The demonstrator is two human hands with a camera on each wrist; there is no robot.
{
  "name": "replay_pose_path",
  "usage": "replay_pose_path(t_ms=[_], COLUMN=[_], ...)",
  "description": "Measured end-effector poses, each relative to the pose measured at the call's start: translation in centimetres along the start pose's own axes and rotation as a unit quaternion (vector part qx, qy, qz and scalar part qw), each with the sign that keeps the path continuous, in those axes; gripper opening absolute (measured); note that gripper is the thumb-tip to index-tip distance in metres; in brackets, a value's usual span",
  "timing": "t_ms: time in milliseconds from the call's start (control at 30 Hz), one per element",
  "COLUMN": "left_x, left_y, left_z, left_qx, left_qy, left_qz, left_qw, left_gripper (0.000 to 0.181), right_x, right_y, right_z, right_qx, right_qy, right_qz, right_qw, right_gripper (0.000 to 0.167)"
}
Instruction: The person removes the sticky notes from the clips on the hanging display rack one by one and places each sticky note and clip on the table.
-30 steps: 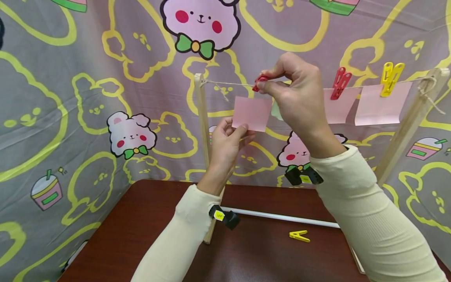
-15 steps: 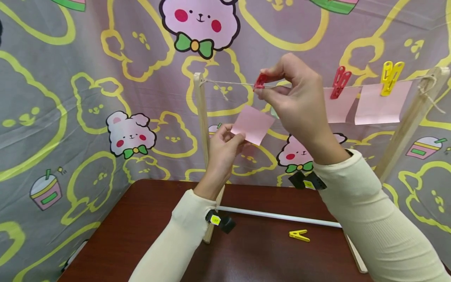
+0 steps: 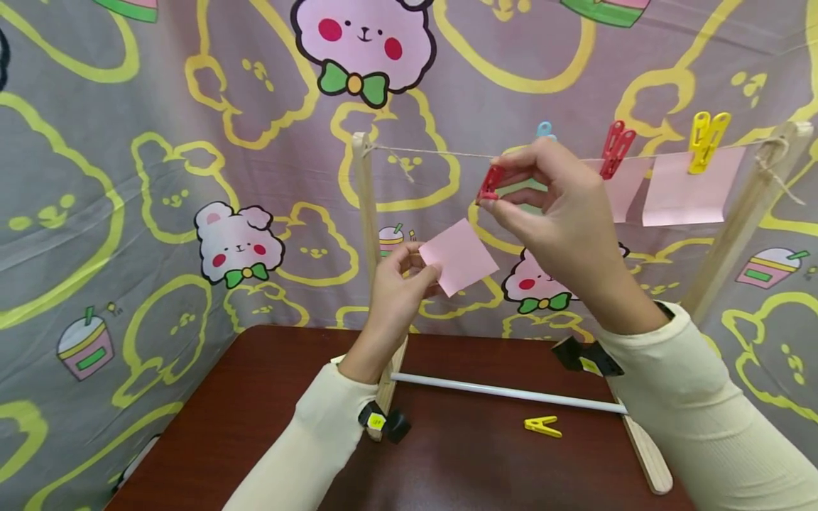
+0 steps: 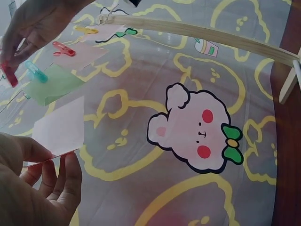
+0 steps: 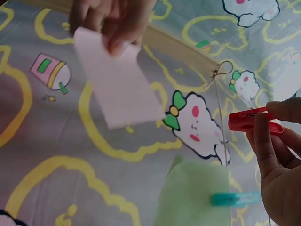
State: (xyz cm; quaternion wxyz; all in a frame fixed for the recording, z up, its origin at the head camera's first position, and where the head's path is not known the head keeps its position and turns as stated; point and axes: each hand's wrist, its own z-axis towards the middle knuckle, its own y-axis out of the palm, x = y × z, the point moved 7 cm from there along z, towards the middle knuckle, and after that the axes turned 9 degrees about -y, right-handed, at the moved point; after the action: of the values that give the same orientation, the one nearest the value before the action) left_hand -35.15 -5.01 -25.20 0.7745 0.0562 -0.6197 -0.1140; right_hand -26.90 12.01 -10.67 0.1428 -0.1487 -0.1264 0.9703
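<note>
Fingers of right hand (image 3: 565,213) clamped on red clothespin (image 3: 491,184), just beside string (image 3: 434,151). Left hand (image 3: 399,287) pinches pink square (image 3: 464,257) between thumb and fingers at one edge; square tilted, apart from string and below it. Hanging from string: green sheet (image 5: 190,195) with turquoise clothespin (image 4: 36,72), pink sheet (image 3: 625,191) with second red clothespin (image 3: 617,150), another pink sheet (image 3: 693,191) with yellow clothespin (image 3: 708,143). Wooden posts (image 3: 365,184) at string's ends. Well below string: white rod (image 3: 511,392) between posts' feet, loose yellow clothespin (image 3: 542,427) lying on tabletop (image 3: 466,465).
</note>
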Motion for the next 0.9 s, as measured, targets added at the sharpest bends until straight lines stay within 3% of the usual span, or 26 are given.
replay_pose_path(t_ms=[267, 600, 900], left_x=[-0.6, -1.7, -3.1], left_y=[-1.0, -2.5, -5.2], left_z=[-1.5, -3.3, -5.0], left_qx=[-0.016, -0.025, 0.002], left_qy=[-0.004, -0.017, -0.050], left_qz=[0.028, 0.107, 0.150], left_qw=[0.9995, 0.9939, 0.9874], left_gripper=[0.034, 0.036, 0.033], right_x=[0.6, 1.4, 3.3], right_y=[-1.4, -3.3, -4.5], right_z=[-2.5, -6.1, -10.0], right_qx=[-0.030, -0.062, -0.092], right_qy=[0.019, 0.040, 0.120], right_qz=[-0.013, -0.058, -0.059], right_qw=[0.9993, 0.9956, 0.9867], right_gripper=[0.038, 0.051, 0.046])
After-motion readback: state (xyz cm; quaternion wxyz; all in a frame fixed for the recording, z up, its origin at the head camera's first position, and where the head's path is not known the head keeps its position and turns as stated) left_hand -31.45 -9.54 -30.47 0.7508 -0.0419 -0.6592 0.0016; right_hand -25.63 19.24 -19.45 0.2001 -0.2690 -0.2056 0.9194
